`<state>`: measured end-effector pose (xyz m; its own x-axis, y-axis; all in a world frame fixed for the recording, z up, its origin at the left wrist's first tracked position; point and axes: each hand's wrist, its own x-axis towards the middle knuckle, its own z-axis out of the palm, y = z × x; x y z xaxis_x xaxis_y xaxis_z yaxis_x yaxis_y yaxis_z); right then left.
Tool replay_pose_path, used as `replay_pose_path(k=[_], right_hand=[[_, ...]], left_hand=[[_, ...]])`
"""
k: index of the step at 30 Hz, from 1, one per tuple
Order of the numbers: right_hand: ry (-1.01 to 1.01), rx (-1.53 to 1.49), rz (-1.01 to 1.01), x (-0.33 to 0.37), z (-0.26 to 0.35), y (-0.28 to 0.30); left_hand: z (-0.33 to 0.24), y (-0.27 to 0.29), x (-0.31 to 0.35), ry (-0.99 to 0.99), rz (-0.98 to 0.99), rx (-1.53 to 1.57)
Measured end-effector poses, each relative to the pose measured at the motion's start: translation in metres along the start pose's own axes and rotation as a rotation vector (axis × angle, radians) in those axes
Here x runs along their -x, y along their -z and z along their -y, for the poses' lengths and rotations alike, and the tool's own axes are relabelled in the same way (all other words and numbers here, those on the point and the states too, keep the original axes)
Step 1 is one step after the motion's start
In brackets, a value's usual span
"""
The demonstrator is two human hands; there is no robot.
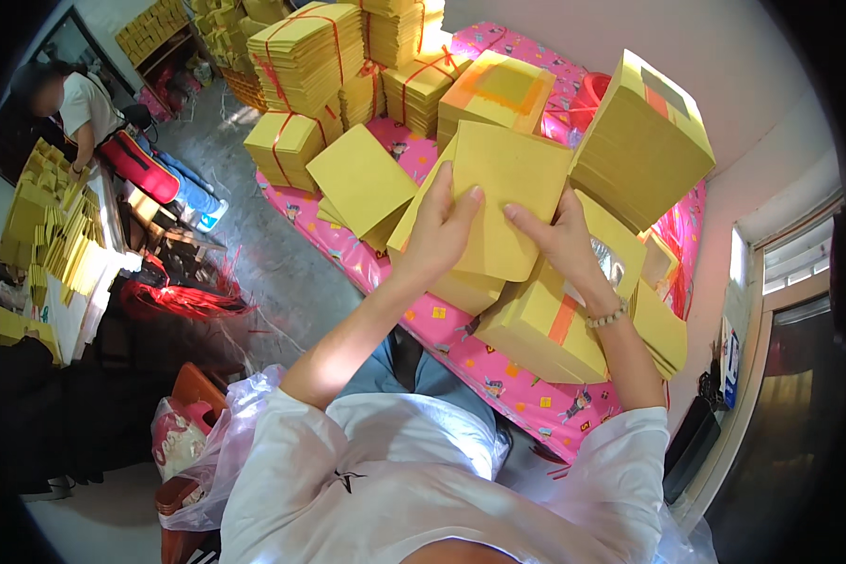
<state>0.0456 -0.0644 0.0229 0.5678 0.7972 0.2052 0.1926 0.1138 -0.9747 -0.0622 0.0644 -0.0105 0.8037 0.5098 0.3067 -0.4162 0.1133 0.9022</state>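
Note:
Both hands hold a stack of yellow paper (515, 174) in front of me, tilted over the pink table cover. My left hand (446, 224) grips its left edge with the thumb lying on the top face. On the opposite edge, my right hand (568, 237) has its thumb on top and its fingers behind, mostly hidden. Just beneath my right wrist sits a yellow block with an orange band (545, 324). Left of the held stack lie loose yellow sheets (362, 179). A tall yellow block (644, 150) leans at the right.
Yellow bundles tied with red string (301, 56) stand at the back of the pink patterned cover (536, 399). A red container (587, 99) is behind. Another person (94, 117) works at a table on the left. Red string (183, 299) hangs there, and a plastic bag (240, 404) is nearby.

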Motion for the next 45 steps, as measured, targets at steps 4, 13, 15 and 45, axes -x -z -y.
replay_pose_path(k=[4,13,15,45], right_hand=[[0.035,-0.018,-0.003,0.003,0.004,-0.003],[0.042,-0.016,-0.001,0.01,0.011,-0.004],[0.032,-0.021,-0.005,0.011,0.012,-0.005],[-0.196,0.017,-0.081,-0.005,-0.01,0.009]], left_hand=[[-0.001,-0.004,0.006,-0.12,-0.039,-0.024],[-0.003,-0.003,0.014,-0.169,-0.029,-0.134],[-0.002,-0.003,0.014,-0.166,-0.026,-0.142],[-0.011,0.007,-0.007,0.4,-0.002,0.065]])
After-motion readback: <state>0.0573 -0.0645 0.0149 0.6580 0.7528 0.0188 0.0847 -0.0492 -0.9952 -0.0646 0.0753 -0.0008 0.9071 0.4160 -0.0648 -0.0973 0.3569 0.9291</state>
